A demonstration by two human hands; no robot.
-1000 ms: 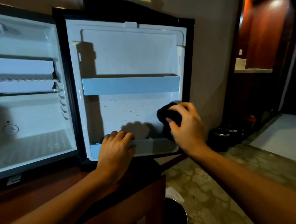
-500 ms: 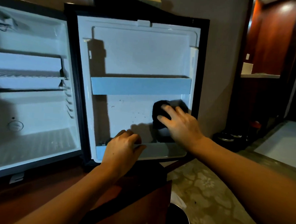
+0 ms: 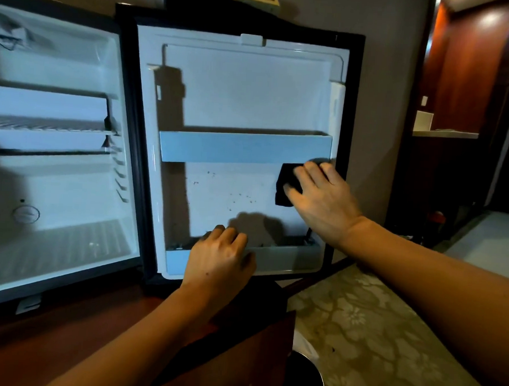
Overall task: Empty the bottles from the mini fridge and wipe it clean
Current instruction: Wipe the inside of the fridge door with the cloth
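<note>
The mini fridge (image 3: 56, 182) stands open with bare white shelves and no bottles inside. Its door (image 3: 240, 97) is swung wide, inner side facing me. My right hand (image 3: 320, 199) presses a black cloth (image 3: 286, 185) flat against the door's inner panel, just under the right end of the middle door shelf (image 3: 244, 148). Dark specks (image 3: 235, 196) dot the panel left of the cloth. My left hand (image 3: 220, 259) grips the rim of the bottom door shelf (image 3: 285, 253).
The fridge sits on a reddish wooden cabinet (image 3: 63, 330). A round dark bin (image 3: 305, 378) stands on the patterned floor (image 3: 372, 332) below right. A dark wooden unit (image 3: 443, 173) with a small ledge is at the right.
My right hand has slid the cloth up the door panel, from beside the bottom shelf to just under the middle shelf. My left hand has kept its hold on the bottom shelf.
</note>
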